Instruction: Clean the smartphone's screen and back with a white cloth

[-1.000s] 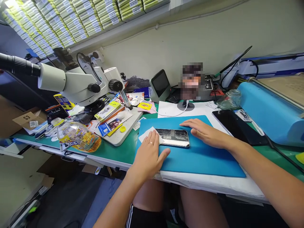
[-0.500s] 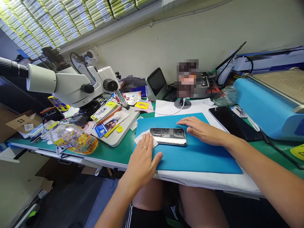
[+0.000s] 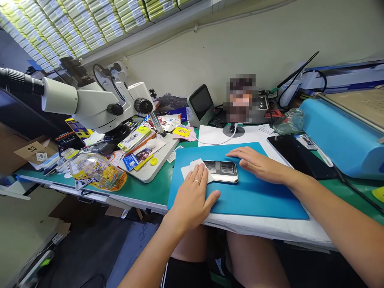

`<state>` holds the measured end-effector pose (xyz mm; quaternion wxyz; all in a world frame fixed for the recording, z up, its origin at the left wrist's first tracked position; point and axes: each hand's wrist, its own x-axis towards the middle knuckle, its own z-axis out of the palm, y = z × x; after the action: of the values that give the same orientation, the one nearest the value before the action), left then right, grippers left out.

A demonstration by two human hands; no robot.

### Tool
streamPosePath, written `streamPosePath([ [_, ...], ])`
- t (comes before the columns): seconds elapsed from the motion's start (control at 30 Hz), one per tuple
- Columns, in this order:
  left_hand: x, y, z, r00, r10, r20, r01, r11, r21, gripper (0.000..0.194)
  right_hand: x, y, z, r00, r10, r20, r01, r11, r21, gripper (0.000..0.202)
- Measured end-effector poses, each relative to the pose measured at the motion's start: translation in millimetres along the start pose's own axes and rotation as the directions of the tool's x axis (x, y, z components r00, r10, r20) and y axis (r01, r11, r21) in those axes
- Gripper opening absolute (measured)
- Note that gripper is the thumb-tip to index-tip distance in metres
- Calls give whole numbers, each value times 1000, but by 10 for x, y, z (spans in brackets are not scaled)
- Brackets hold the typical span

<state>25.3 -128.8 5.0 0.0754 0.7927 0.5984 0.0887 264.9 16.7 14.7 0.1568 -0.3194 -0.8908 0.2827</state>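
A smartphone (image 3: 226, 172) lies on a blue mat (image 3: 258, 200), its glossy surface showing reflections. A white wipe (image 3: 186, 172) covers the phone's left end. My left hand (image 3: 195, 198), with a ring on one finger, presses the wipe down with its fingers stretched flat; the part of the phone beneath is hidden. Just right of the phone, my right hand (image 3: 255, 164) rests on the mat with its fingers extended and the thumb a little apart. It holds nothing and appears not to touch the phone.
At left stand a microscope (image 3: 93, 108) and a tilted plastic jar (image 3: 99, 172). A small-screen device (image 3: 201, 106) is behind the mat. To the right are a large dark tablet-like panel (image 3: 300, 156), a glass jar (image 3: 292, 120) and a blue machine (image 3: 339, 140). A white cable crosses the paper.
My left hand has slid the wipe rightward, further over the phone's left part. My right hand has stayed in much the same place. The whole view has shifted slightly.
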Motion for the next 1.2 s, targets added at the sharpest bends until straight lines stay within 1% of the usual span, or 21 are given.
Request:
streamPosePath([
  [0.07,-143,28,11,1000,-9,6,9,1000,4,72,2,-7,0,1000,-2,-4,2,1000,-1,86],
  [0.1,-178,39,13,1000,-13,10,13,1000,9,73,4,-9,0,1000,-4,-5,4,1000,-1,86],
  [0.17,-156,52,11,1000,-17,13,17,1000,21,74,8,-9,1,1000,-8,-5,8,1000,-5,86],
  [0.23,-15,58,6,1000,-9,13,9,1000,30,75,11,-4,1,1000,-8,-3,8,1000,-7,86],
  [0.37,388,73,-14,999,24,32,-25,999,34,74,10,8,2,1000,-1,-2,1,1000,1,88],
  [0.43,482,91,-15,1000,17,23,-18,999,32,74,8,11,4,1000,-2,-3,2,1000,7,89],
  [0.5,432,117,0,1000,18,7,-18,1000,24,75,7,12,5,1000,-7,-8,7,1000,11,89],
  [0.67,-50,160,55,999,50,-3,-50,999,7,75,7,16,7,1000,-19,-8,19,1000,3,89],
  [0.73,-154,159,57,999,52,0,-52,999,8,75,9,16,7,1000,-21,-6,21,1000,-6,89],
  [0.77,-152,158,54,999,53,5,-53,999,8,75,9,15,6,1000,-20,-6,20,1000,-8,89],
  [0.83,-39,159,45,998,54,16,-54,999,1,76,8,13,6,1000,-18,-7,18,1000,-8,89],
  [0.97,389,186,14,998,59,32,-58,998,-22,77,5,14,7,1000,-7,-10,7,1000,12,90],
  [1.03,518,209,2,998,60,35,-59,998,-32,76,4,16,6,1000,-4,-9,4,1000,19,90],
  [1.1,507,236,2,998,54,25,-53,998,-37,75,3,13,5,1000,-4,-10,4,1000,21,90],
  [1.2,270,272,21,999,50,20,-49,998,-46,75,-2,-3,2,1000,-5,-4,5,1000,14,89],
])
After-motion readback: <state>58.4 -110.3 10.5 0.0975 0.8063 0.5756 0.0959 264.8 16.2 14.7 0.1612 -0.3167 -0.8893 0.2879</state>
